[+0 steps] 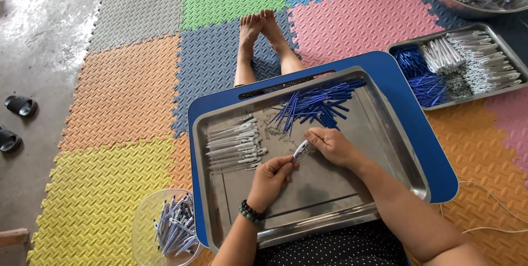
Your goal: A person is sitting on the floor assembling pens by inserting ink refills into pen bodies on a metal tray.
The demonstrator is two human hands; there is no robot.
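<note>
- A small white pen part [301, 150] is pinched between the two hands above the middle of a large steel tray [396, 150].
- The left hand [270, 178] is closed on the lower end of the part with thumb and forefinger; a dark green bead bracelet [252, 212] is worn at its wrist.
- The right hand [331, 146] is closed on the upper end of the same part, its fingers curled inward.
- The tray is carried on a blue lap table [410, 106] with rounded corners, placed across the person's legs.
- A loose heap of blue refill tubes [319, 105] is seen in the far part of the tray, just beyond the right hand.
- A row of white pen barrels [235, 145] is laid side by side at the tray's left, near the left hand.
- A clear round bowl [144, 216] with finished blue-and-white pens [176, 226] is set on the yellow mat, left of the table.
- A second, smaller steel tray [498, 43] lies on the mat to the right, filled with blue tubes, white parts and small metal pieces.
- A round steel basin [484, 4] with grey parts is cut off at the top right corner.
- The floor is covered by interlocking foam mats [126, 90] in square colours; black slippers [20, 105] are left on the bare concrete at the left.
- No labels or packages can be made out.
</note>
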